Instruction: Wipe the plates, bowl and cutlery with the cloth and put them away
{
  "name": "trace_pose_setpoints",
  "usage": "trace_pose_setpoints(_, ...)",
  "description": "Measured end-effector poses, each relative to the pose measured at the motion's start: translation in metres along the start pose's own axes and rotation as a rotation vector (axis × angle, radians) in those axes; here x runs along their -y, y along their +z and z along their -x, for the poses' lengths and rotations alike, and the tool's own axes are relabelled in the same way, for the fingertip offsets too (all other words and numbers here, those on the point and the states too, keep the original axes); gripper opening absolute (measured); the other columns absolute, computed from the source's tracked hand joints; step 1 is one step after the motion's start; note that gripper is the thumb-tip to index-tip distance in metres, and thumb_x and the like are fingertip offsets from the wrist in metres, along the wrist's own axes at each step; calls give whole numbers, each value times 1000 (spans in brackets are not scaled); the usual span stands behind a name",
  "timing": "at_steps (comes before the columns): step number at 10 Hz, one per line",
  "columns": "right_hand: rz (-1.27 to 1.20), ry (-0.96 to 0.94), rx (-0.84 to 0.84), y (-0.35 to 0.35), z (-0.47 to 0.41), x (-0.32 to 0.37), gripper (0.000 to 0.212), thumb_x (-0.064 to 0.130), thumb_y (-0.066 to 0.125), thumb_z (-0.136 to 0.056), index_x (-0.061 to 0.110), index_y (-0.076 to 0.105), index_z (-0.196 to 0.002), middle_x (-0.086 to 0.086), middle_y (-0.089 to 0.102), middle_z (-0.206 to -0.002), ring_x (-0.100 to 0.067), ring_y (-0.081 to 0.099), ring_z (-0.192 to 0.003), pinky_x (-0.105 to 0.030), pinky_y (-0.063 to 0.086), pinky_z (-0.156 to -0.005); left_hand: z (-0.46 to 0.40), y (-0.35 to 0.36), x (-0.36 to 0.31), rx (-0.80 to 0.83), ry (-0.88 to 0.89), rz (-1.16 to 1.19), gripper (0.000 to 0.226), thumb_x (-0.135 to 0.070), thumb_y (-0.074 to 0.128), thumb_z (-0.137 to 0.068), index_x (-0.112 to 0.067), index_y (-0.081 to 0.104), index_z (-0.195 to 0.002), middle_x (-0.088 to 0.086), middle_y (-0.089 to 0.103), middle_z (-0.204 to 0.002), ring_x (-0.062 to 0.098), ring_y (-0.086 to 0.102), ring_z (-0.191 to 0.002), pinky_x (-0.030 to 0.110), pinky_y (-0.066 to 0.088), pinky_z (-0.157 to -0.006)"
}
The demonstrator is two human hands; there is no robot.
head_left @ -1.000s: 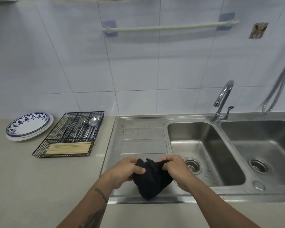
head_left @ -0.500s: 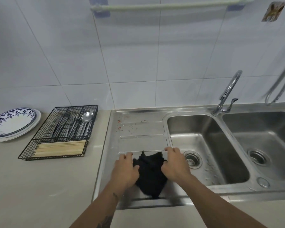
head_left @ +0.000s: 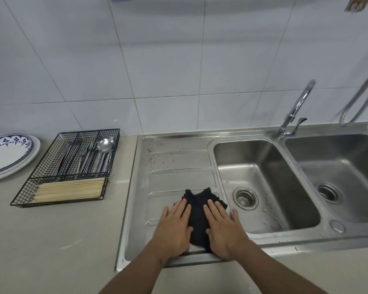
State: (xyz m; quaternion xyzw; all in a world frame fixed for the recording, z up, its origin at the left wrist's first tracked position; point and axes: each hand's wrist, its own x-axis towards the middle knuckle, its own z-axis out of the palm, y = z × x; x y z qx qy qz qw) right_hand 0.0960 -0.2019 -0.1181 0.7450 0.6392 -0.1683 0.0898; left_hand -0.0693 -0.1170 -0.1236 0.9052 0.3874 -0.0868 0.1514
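So we've got both hands flat on the cloth (head_left: 197,217) at the bottom middle of the frame, left hand (head_left: 174,228) and right hand (head_left: 223,230) with fingers straight and spread, pressing it onto the draining board (head_left: 179,162) of the sink (head_left: 263,183). Nothing pinched or gripped.

The plates (head_left: 6,155) sit stacked at the far left edge on the table (head_left: 51,240), and the cutlery (head_left: 94,155) is in the wire tray (head_left: 68,166) just right of them, with chopsticks (head_left: 70,189) in its front section. We can't spot a bowl anywhere.

What could go wrong, as we see it:

- There are red specks (head_left: 150,154) on the board above the cloth. If the cloth slides up over them, that muck probably ends up on the plates.
- The board and basin look wet, so a flat cloth may soak it up and then smear rather than dry.
- The cloth sits close to the basin edge; a sideways push could drop it in.
- The plates are partly out of frame, so a blind reach could knock the stack.
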Motion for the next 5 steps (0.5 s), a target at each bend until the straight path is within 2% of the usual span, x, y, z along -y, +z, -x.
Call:
trace_pose_setpoints(1, -8, 18, 16, 1, 7, -5, 68, 40, 8, -91, 20, -11, -152, 0, -20, -159, -21, -16, -147, -56, -2, -116, 0, 1, -9, 0, 17, 2, 67, -40, 34, -103, -20, 4, -160, 0, -5, -168, 18, -4, -154, 45, 1, -125)
trace_pose_setpoints(2, -64, -7, 40, -7, 13, -7, 71, 34, 33, -97, 20, -8, -153, 0, -17, -160, -21, -13, -147, -52, 0, -118, 6, 2, -17, 6, -11, 14, 67, -39, 36, -103, -22, 6, -160, -1, -2, -168, 18, -1, -154, 45, 3, -125)
trace_pose_setpoints(3, -189, -14, 1, -23, 17, -12, 76, 28, 42, -94, 18, -2, -154, -1, -5, -162, -21, -3, -148, -42, 8, -120, 12, -8, -22, -14, -28, 79, 63, -37, 40, -101, -22, 18, -158, -1, 13, -166, 19, 14, -152, 45, 9, -125)
trace_pose_setpoints(4, -285, -40, -67, -45, 17, -22, 70, 21, 45, -92, 13, 12, -153, -2, 13, -160, -22, 11, -146, -36, 16, -119, 15, -33, -18, -89, -60, 114, 55, -35, 43, -100, -22, 31, -152, -1, 30, -159, 19, 31, -144, 43, 20, -122)
trace_pose_setpoints(5, -324, -38, -133, -89, 9, -29, 56, 21, 45, -93, 11, 28, -145, -4, 28, -151, -24, 24, -142, -38, 26, -115, 10, -75, -13, -139, -147, 83, 58, -36, 40, -102, -15, 26, -155, 4, 22, -164, 24, 23, -150, 46, 18, -123)
